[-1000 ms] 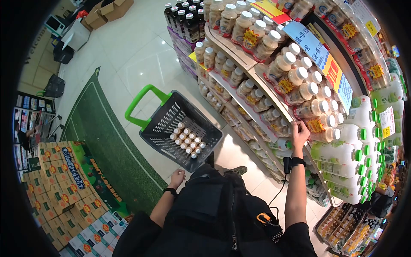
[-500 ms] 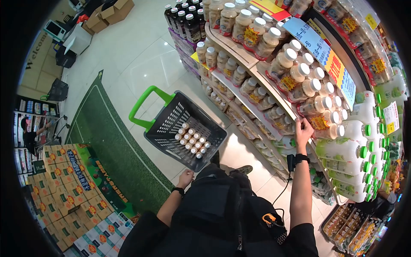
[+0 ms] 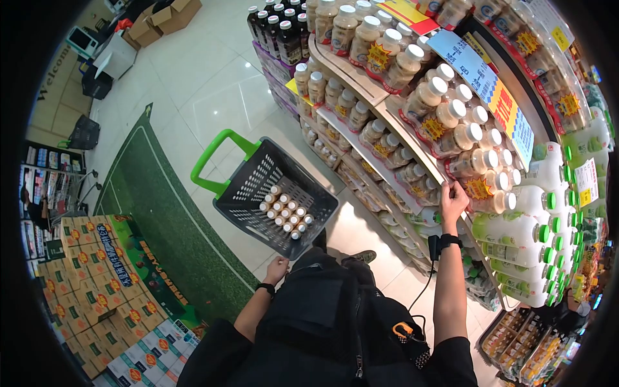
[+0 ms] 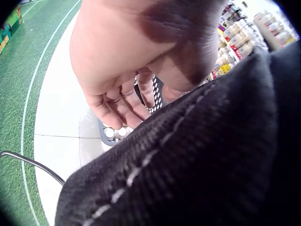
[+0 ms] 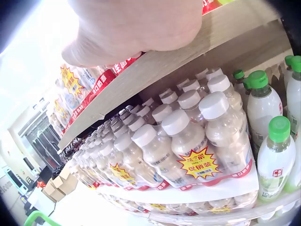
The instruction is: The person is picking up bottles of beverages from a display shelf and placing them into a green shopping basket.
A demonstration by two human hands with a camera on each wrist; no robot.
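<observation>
My right hand [image 3: 454,200] rests at the front edge of a wooden shelf [image 3: 412,145], fingers loosely bent, beside shrink-wrapped packs of white-capped bottles [image 3: 480,161]. In the right wrist view the heel of that hand [image 5: 136,28] lies over the shelf board [image 5: 155,70]; its fingertips are mostly hidden. My left hand [image 3: 277,269] hangs loosely curled and holds nothing, close to the near end of a dark basket [image 3: 248,193]. A green handle [image 3: 201,169] rises from the basket's far side. Inside the basket stand several small white-capped bottles [image 3: 285,211].
White bottles with green caps [image 3: 516,226] fill the shelf end, right of my right hand. Dark bottles [image 3: 289,42] stand at the far end of the display. Stacked cartons [image 3: 97,277] sit at the left, by a green floor mat [image 3: 161,213]. A cable [image 3: 422,293] hangs from my right wrist.
The head view has shifted slightly back and forth. Both hands keep about the same places, at the shelf edge and beside the basket.
</observation>
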